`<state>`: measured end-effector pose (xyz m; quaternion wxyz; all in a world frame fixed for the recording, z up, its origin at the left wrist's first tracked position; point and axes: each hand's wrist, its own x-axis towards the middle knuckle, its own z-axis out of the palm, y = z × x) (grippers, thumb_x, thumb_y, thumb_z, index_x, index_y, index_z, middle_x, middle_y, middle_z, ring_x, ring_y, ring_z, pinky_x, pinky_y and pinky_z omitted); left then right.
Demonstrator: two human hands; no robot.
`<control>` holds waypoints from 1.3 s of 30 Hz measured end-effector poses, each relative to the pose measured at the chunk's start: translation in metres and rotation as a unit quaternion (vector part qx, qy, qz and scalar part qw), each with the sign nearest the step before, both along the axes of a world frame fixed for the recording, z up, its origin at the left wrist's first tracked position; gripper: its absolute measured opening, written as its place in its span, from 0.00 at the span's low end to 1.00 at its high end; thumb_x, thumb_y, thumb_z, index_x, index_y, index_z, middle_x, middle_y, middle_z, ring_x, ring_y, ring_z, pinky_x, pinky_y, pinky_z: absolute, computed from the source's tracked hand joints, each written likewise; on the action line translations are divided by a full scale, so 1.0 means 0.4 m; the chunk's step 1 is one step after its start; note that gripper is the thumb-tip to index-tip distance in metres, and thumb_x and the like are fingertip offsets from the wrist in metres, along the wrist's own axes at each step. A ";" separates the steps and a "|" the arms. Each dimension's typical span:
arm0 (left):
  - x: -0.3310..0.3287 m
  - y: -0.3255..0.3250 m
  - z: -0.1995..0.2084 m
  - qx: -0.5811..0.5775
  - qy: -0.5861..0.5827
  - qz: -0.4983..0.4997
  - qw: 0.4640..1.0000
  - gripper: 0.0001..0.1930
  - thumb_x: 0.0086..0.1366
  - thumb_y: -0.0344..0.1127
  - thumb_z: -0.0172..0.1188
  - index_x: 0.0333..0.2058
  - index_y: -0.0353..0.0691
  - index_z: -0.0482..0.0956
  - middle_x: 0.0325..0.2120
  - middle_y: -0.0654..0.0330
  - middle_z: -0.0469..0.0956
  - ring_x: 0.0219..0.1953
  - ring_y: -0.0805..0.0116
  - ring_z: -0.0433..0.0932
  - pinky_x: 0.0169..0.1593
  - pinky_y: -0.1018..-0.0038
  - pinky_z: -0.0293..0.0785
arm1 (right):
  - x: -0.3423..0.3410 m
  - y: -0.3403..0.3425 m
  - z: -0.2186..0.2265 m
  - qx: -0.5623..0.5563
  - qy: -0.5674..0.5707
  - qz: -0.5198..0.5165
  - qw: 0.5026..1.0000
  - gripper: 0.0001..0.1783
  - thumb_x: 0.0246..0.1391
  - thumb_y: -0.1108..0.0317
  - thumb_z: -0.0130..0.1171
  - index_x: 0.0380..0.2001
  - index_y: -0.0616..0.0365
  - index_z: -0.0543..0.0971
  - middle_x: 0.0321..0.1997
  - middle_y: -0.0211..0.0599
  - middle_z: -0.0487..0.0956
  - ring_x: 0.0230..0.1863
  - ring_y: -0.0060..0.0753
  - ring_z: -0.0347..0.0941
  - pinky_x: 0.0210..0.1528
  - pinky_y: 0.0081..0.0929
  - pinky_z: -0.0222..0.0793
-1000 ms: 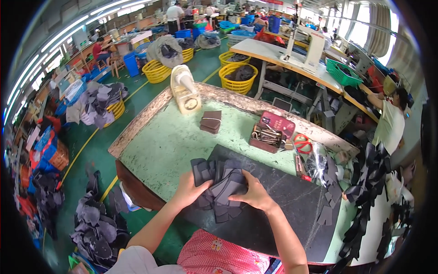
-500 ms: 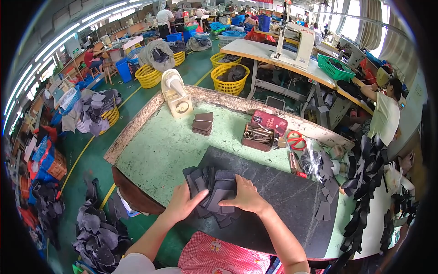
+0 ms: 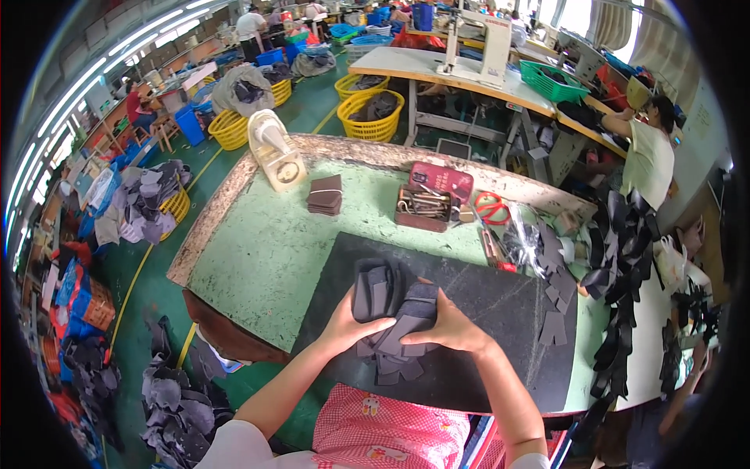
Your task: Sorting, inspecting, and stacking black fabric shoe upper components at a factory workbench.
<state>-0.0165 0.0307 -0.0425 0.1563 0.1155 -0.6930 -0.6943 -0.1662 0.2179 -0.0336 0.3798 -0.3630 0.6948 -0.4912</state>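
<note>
A loose pile of dark grey cut fabric pieces (image 3: 394,316) is held between both hands over a black mat (image 3: 484,328). My left hand (image 3: 349,324) grips the left part, thumb on the near side and fingers hidden behind it. From the right, my right hand (image 3: 451,324) clasps the other part, its thumb pressed across the front. The pieces stand in two leaning bundles that touch at the bottom. Several lower pieces splay out near the mat's front edge.
On the green tabletop lie a banded brown stack (image 3: 325,195), a cream dispenser (image 3: 277,152), a tin of metal tools (image 3: 424,208) and red-handled scissors (image 3: 491,207). Black strips (image 3: 617,313) hang at the right. A co-worker (image 3: 650,156) sits beyond them. Fabric scraps (image 3: 178,410) heap at left.
The pieces, fanned out together before, now stand more upright in two bundles. Both hands have shifted right in the picture, and the view has tilted slightly.
</note>
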 end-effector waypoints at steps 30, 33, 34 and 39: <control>-0.259 0.124 0.026 0.060 0.220 -0.101 0.968 0.42 0.69 0.65 0.46 0.67 0.33 0.59 0.51 0.52 0.76 0.51 0.66 0.75 0.59 0.70 0.66 | 0.029 0.214 0.023 -0.131 0.285 -0.136 0.940 0.66 0.33 0.66 0.80 0.74 0.51 0.50 0.64 0.58 0.63 0.65 0.62 0.61 0.68 0.48 0.59; -0.254 0.106 -0.066 0.051 0.150 -0.021 0.987 0.37 0.72 0.64 0.39 0.55 0.31 0.72 0.43 0.55 0.78 0.43 0.70 0.76 0.53 0.73 0.68 | 0.026 0.194 0.028 -0.121 0.239 -0.121 0.956 0.68 0.36 0.65 0.78 0.75 0.49 0.45 0.60 0.58 0.67 0.60 0.66 0.65 0.66 0.50 0.60; -0.240 0.108 -0.049 0.039 0.132 -0.040 0.990 0.37 0.72 0.64 0.37 0.51 0.30 0.76 0.40 0.55 0.79 0.42 0.70 0.76 0.51 0.74 0.68 | 0.026 0.197 0.043 -0.134 0.213 -0.130 0.959 0.67 0.36 0.65 0.78 0.75 0.48 0.45 0.58 0.59 0.67 0.59 0.68 0.66 0.64 0.49 0.63; -0.256 0.121 -0.059 0.161 0.100 -0.071 0.979 0.33 0.73 0.60 0.37 0.39 0.33 0.79 0.27 0.64 0.75 0.30 0.77 0.67 0.36 0.78 0.60 | 0.040 0.171 0.032 -0.154 0.212 -0.085 0.961 0.70 0.34 0.59 0.81 0.74 0.54 0.45 0.67 0.56 0.62 0.66 0.60 0.61 0.68 0.45 0.60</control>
